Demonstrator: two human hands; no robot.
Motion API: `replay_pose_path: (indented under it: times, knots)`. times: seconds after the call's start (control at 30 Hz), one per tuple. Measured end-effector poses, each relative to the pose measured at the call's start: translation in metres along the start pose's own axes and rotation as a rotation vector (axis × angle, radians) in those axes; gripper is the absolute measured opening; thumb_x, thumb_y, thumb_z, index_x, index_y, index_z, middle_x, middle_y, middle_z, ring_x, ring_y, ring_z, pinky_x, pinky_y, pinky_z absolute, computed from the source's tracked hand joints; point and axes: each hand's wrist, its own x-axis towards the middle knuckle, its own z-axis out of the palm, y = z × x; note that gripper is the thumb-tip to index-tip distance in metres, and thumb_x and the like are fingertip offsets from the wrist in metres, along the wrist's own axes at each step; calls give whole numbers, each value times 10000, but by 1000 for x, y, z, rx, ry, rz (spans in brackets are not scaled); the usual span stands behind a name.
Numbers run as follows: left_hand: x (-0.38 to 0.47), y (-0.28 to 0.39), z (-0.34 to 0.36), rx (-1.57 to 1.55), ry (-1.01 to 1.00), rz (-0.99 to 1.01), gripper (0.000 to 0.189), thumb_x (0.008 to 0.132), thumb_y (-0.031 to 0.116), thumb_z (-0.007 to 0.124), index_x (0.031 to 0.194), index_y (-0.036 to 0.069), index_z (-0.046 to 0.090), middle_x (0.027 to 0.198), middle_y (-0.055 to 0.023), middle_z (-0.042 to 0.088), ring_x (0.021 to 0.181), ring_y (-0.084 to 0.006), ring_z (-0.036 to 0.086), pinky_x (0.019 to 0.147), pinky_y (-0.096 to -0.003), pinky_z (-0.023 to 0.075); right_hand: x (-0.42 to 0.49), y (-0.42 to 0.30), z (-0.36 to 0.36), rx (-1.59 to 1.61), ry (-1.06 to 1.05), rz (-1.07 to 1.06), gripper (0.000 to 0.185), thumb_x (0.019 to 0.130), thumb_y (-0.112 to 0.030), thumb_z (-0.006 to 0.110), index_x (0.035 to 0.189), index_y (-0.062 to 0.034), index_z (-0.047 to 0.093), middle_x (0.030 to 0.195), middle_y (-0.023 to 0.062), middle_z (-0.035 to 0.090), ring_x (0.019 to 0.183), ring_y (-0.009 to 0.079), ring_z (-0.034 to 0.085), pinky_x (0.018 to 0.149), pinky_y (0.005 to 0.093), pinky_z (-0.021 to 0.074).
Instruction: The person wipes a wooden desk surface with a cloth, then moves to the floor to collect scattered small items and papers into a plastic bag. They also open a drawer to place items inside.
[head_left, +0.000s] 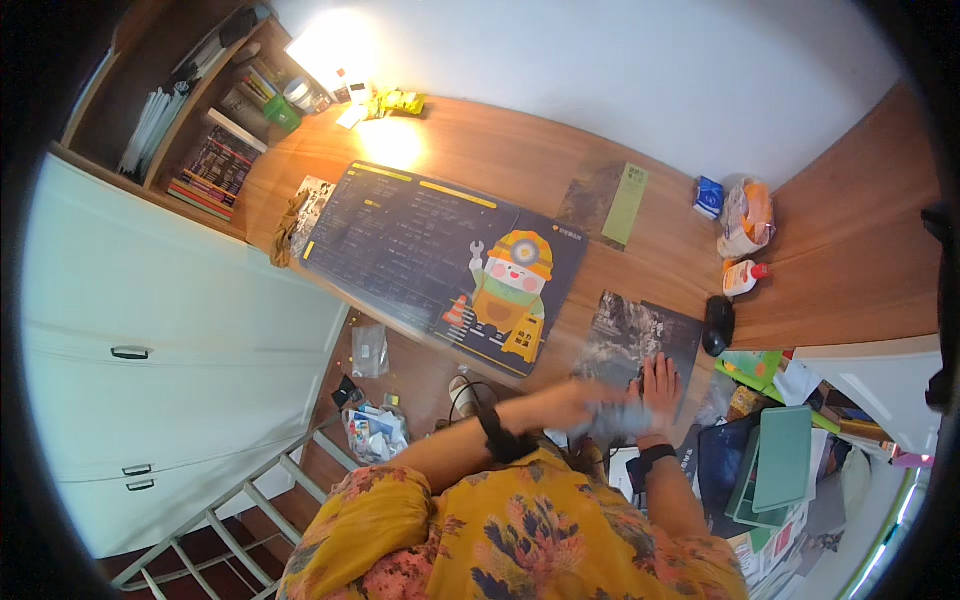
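Observation:
My left hand (577, 403) is blurred as it reaches across my front towards the right wrist. A blurred grey cloth (616, 420) hangs at its fingers, close to the right wrist, and the hand seems to hold it. My right hand (660, 388) lies palm down with its fingers extended on a dark booklet or printed sheet (622, 326) at the desk's front right. Beside them on the desk spreads a dark desk mat (397, 240) with a cartoon worker in a yellow helmet and much writing.
A glasses case (718, 325), a red-capped white bottle (742, 278), a bag of orange things (748, 217) and a blue packet (708, 197) line the desk's right. A lit lamp (334, 49) and bookshelf (202, 90) stand left. Below are a metal ladder (251, 495) and green box (782, 457).

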Motion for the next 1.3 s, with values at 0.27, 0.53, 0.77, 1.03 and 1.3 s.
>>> replay_pose_path:
  times: [0.27,0.53,0.77,1.03,1.3]
  knots:
    - [47,-4,-135,741,506,-19,647,798,155,664,1382,89,395,1453,-196,309,1331,-399,300,1071,-441,301,-2,-2,0,41,-39,9,478,886,-236,537,1328,-67,465,1447,146,356,1354,318,286,1112,477,201]
    - [-151,-20,-265,949,967,-450,628,764,199,713,1334,113,463,1371,-263,392,1265,-415,385,1046,-440,340,13,-13,-7,95,-41,123,442,912,-244,515,1303,-40,475,1409,163,396,1301,343,352,1092,472,242]
    - [-332,-39,-405,1175,1192,-896,576,783,188,660,1325,126,474,1347,-279,408,1243,-407,407,1028,-457,348,138,-220,15,468,0,-282,465,858,-223,574,1267,-17,498,1375,185,422,1301,380,337,1083,481,246]
    - [-408,-117,-532,1095,979,-759,639,759,182,643,1362,129,439,1388,-288,345,1286,-443,325,1065,-473,306,198,-348,60,193,-338,-369,735,784,-441,662,1395,-139,388,1493,124,271,1386,322,213,1103,551,157]
    - [-327,-77,-555,538,1075,-360,416,822,-48,445,1225,-43,547,1198,-165,571,1073,-247,561,909,-338,447,189,-340,78,234,-413,-307,787,778,-463,670,1428,-164,341,1524,98,209,1412,303,149,1127,526,100]
